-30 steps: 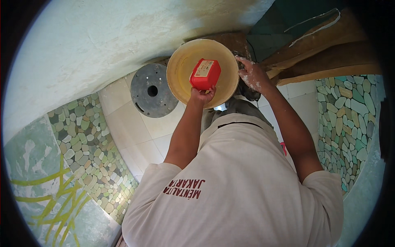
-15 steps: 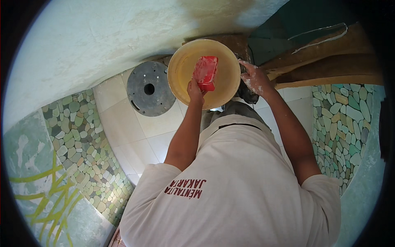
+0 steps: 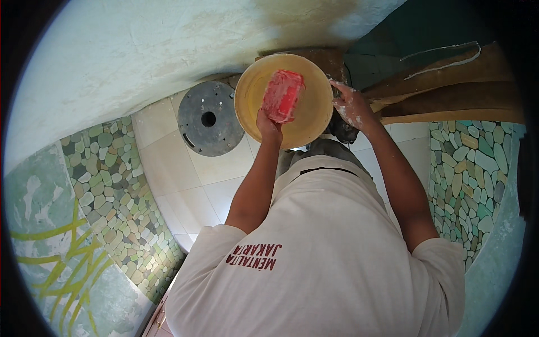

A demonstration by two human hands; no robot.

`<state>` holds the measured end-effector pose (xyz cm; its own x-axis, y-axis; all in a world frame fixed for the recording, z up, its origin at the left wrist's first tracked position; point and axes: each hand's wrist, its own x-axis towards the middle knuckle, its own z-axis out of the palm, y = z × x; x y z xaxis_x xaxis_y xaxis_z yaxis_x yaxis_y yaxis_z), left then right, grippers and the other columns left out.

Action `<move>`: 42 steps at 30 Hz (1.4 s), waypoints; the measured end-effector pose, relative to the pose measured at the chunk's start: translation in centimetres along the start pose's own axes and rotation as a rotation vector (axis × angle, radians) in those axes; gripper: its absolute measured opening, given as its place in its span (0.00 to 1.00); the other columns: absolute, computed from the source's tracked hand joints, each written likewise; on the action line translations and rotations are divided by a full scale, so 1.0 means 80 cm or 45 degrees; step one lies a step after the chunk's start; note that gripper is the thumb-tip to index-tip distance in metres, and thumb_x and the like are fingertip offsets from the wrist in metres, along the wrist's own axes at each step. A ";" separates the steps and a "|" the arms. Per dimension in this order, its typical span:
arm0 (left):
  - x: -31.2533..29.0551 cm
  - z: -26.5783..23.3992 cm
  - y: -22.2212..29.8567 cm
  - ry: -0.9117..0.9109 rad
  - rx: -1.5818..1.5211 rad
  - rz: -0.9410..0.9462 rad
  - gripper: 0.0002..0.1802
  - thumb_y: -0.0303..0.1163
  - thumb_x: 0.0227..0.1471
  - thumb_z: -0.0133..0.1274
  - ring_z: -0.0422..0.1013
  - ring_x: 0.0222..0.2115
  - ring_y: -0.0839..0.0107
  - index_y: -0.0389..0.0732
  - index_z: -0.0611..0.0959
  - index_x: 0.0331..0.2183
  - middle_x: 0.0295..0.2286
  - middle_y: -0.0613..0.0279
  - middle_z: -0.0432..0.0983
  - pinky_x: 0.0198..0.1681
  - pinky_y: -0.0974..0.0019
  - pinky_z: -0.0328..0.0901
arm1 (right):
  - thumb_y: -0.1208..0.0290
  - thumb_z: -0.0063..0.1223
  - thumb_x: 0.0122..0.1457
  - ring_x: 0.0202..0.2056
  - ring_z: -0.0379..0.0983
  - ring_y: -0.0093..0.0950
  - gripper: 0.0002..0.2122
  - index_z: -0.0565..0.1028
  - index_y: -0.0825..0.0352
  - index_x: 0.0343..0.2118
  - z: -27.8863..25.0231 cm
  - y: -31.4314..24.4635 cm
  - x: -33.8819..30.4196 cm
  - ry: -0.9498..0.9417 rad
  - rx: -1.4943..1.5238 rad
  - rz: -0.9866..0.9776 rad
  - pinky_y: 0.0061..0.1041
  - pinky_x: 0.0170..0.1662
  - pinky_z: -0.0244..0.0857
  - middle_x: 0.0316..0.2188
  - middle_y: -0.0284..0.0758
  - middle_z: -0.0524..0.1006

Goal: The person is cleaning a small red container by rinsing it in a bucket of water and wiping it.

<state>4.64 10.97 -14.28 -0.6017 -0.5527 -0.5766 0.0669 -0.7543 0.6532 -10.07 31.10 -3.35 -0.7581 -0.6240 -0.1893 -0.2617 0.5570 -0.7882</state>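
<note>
My left hand [image 3: 270, 126] is closed around the lower end of a red rectangular plastic container [image 3: 279, 101], smeared whitish. It is over the mouth of a round yellowish tub [image 3: 245, 115], whose inner wall looks stained. At the tub's right rim is my right hand [image 3: 355, 108], with whitish smears on its skin. Its index finger and thumb are stretched apart toward the rim. Whether they press on the rim or only lie beside it, I cannot tell. The right hand's other fingers are partly hidden.
A grey round disc [image 3: 211, 119] with a centre hole lies left of the tub on pale floor tiles [image 3: 185, 209]. A plastered wall [image 3: 168, 45] rises beyond. Brown sheets [image 3: 449, 92] lie at the right. Pebble-patterned strips [image 3: 106, 180] flank the tiles.
The red container has turned in my left hand and risen slightly, showing a different face. My right hand keeps its place by the rim. The whole view has shifted slightly.
</note>
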 end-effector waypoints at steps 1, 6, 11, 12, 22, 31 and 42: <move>0.000 0.007 0.002 -0.080 -0.254 -0.089 0.21 0.43 0.56 0.36 0.68 0.44 0.60 0.44 0.70 0.48 0.45 0.59 0.70 0.47 0.53 0.65 | 0.69 0.52 0.52 0.38 0.72 0.43 0.22 0.66 0.63 0.51 0.000 0.004 -0.001 0.023 0.055 -0.030 0.34 0.42 0.65 0.38 0.48 0.74; -0.005 0.026 0.009 -0.209 -0.425 -0.367 0.24 0.41 0.54 0.33 0.65 0.48 0.55 0.44 0.67 0.51 0.48 0.57 0.67 0.51 0.48 0.60 | 0.70 0.52 0.52 0.40 0.71 0.43 0.22 0.66 0.64 0.51 -0.005 0.003 -0.003 -0.076 0.062 0.179 0.33 0.44 0.65 0.40 0.48 0.74; 0.003 0.017 0.010 -0.330 -0.477 -0.456 0.25 0.32 0.47 0.37 0.66 0.47 0.55 0.43 0.68 0.50 0.48 0.55 0.67 0.50 0.49 0.62 | 0.71 0.52 0.52 0.42 0.71 0.43 0.21 0.66 0.64 0.51 -0.017 -0.018 -0.007 -0.067 0.002 0.159 0.33 0.45 0.64 0.42 0.47 0.73; 0.008 0.016 0.007 -0.250 -0.460 -0.439 0.26 0.29 0.44 0.38 0.66 0.46 0.55 0.41 0.68 0.49 0.47 0.54 0.67 0.50 0.49 0.62 | 0.71 0.52 0.52 0.42 0.71 0.43 0.21 0.66 0.64 0.51 -0.018 -0.019 -0.008 -0.059 0.000 0.143 0.33 0.45 0.64 0.42 0.47 0.73; 0.003 0.004 0.001 -0.113 -0.327 -0.594 0.29 0.24 0.44 0.39 0.65 0.47 0.51 0.36 0.61 0.52 0.46 0.47 0.66 0.49 0.46 0.64 | 0.70 0.51 0.53 0.42 0.71 0.43 0.21 0.66 0.64 0.52 -0.023 -0.022 -0.006 -0.047 -0.044 0.137 0.33 0.45 0.64 0.41 0.47 0.74; 0.012 -0.010 -0.006 -0.228 -0.106 -0.498 0.27 0.25 0.49 0.42 0.69 0.43 0.54 0.37 0.60 0.53 0.46 0.48 0.67 0.44 0.51 0.69 | 0.71 0.51 0.53 0.41 0.71 0.42 0.21 0.66 0.64 0.51 -0.019 -0.020 -0.002 -0.066 0.015 0.125 0.34 0.45 0.64 0.41 0.47 0.74; 0.007 -0.009 -0.003 -0.178 -0.078 -0.528 0.25 0.32 0.53 0.47 0.70 0.43 0.57 0.38 0.63 0.52 0.45 0.50 0.69 0.45 0.51 0.68 | 0.70 0.53 0.52 0.42 0.71 0.42 0.21 0.66 0.64 0.51 -0.020 -0.016 -0.006 -0.085 -0.012 0.185 0.33 0.45 0.64 0.41 0.47 0.74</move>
<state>4.89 10.58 -15.15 -0.6893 -0.1483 -0.7091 -0.1584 -0.9243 0.3473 -10.28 31.55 -1.31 -0.7473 -0.5711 -0.3396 -0.1580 0.6492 -0.7440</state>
